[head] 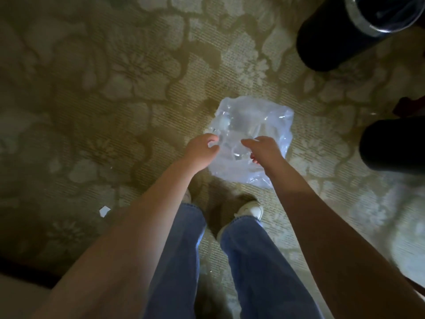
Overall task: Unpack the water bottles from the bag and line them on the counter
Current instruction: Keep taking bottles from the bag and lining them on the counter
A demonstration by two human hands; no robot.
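Two hands, left hand (202, 149) and right hand (264, 151), fingers pinching clear bag (264, 119), floral carpet (115, 88)

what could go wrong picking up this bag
1. The thin clear bag could tear or slip if lifted by the edge that the left hand seems to pinch, dropping its contents on the carpet.
2. A dark container stands close on the right; a swinging bag could knock it.

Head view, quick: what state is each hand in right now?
Left hand: fingers pinch the near edge of the plastic bag.
Right hand: fingers curled over the plastic bag, apparently gripping it.
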